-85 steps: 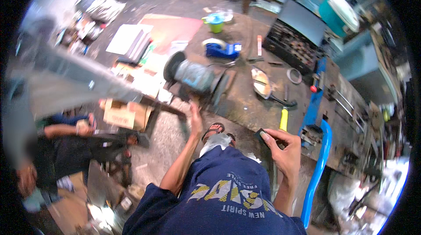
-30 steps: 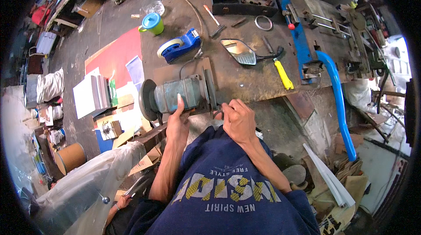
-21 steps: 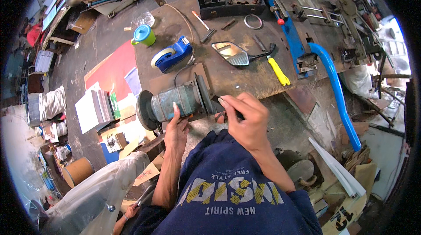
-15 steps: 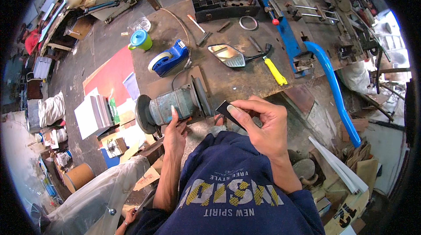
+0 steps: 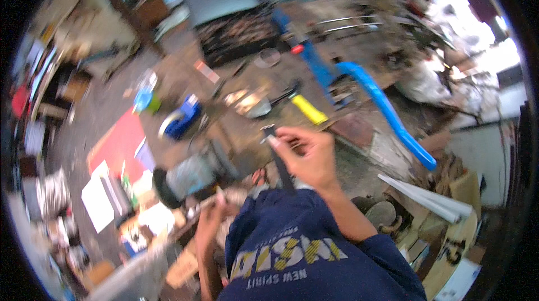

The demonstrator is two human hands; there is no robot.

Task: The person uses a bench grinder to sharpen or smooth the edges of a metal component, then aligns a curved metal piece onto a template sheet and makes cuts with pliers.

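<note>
Centre: right hand (image 5: 307, 152), fingers clamped on dark strip (image 5: 282, 169). Lower left: left hand (image 5: 210, 217) near grinder (image 5: 192, 177); blurred, cannot tell finger state.

A crowded workshop, this was!
There stood a blue-grey cylindrical metal grinder (image 5: 192, 176), a bent blue tubular lever (image 5: 387, 113), an open dark case (image 5: 222, 2).

The left hand (image 5: 210, 218) and bench grinder (image 5: 193, 177) are blurred.

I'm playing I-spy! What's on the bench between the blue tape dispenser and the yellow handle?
In the head view, a blurred mirror with a dark stem lies between them.
</note>
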